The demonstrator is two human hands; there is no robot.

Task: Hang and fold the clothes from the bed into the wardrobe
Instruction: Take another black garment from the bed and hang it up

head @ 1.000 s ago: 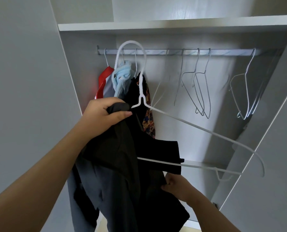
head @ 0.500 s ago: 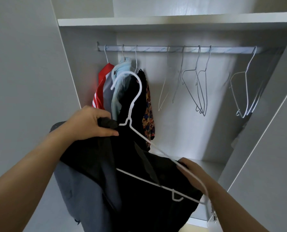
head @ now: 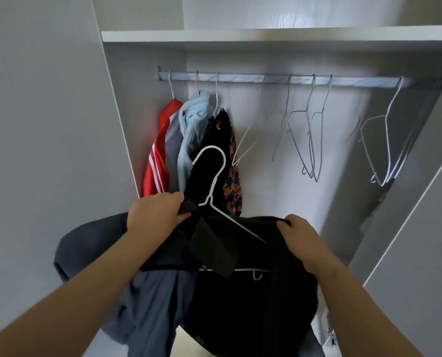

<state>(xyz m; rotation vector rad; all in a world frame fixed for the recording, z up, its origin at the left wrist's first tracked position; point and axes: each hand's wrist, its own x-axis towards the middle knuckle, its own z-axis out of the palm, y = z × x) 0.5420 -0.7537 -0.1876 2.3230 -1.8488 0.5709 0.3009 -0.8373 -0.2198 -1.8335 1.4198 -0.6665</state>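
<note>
A: What's the widest thing in view?

B: The open wardrobe (head: 279, 197), with its rail (head: 253, 79) running under the shelf. Hung at the rail's left end are a red jersey (head: 158, 163), a light blue garment (head: 191, 119) and a patterned piece (head: 232, 181). Empty wire hangers (head: 310, 140) hang further right.

A: And the task's piece?

B: The dark garment (head: 240, 318) is held in front of the wardrobe, below the rail and not hung. It is draped over a white hanger (head: 207, 202).

A: What differs from half a second ago?

B: The garment now lies across the hanger's right shoulder, which was bare wire then. The hanger's bottom bar sloped down to the right and now sits about level. Its hook is lower against the hung clothes.

A: The hands?

B: The left hand (head: 155, 215) grips a fold of the dark cloth near the hanger's neck, as before. The right hand (head: 302, 238) has come up from the hanger's low end and now clutches the cloth's top edge, fingers curled over it.

A: Anything unclear?

B: The hanger's right tip and part of its bar are under the cloth. I cannot tell whether either hand also holds the wire. The picture's bottom edge cuts off the garment's lower part, and its type is hard to make out.
</note>
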